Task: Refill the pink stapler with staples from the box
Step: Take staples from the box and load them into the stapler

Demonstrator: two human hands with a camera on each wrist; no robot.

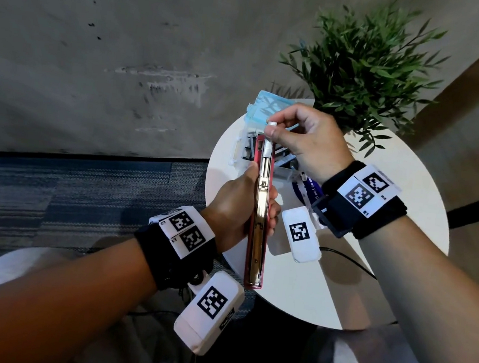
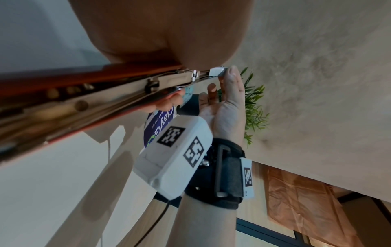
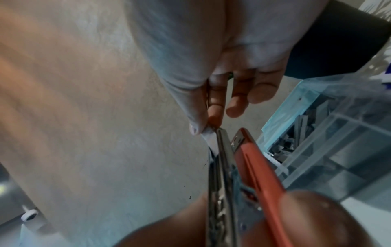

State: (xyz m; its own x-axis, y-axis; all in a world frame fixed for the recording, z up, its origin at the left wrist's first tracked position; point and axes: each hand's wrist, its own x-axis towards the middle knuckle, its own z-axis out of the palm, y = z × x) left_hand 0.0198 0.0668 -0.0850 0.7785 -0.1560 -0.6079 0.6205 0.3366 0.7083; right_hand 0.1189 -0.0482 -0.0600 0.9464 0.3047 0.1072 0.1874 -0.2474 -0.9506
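I hold the pink stapler (image 1: 251, 241) upright over the left edge of the table. It is swung open, so its metal magazine (image 1: 262, 201) faces me. My left hand (image 1: 262, 189) grips its middle, thumb on the left and fingers on the right. My right hand (image 1: 271, 127) pinches the white tip (image 2: 217, 71) at the far end of the magazine between thumb and forefinger. The same pinch (image 3: 206, 132) shows in the right wrist view, beside the pink shell (image 3: 260, 167). Behind the stapler, the clear staple box (image 1: 237, 151) with a blue lid (image 1: 265, 108) lies open, with grey staple strips (image 3: 283, 147) inside.
The round white table (image 1: 385, 270) carries a green potted plant (image 1: 371, 68) at the back and a blue-and-white card (image 1: 308, 190) under my right wrist. A black cable (image 1: 348, 259) runs across the table's near side. Grey carpet (image 1: 83, 194) lies to the left.
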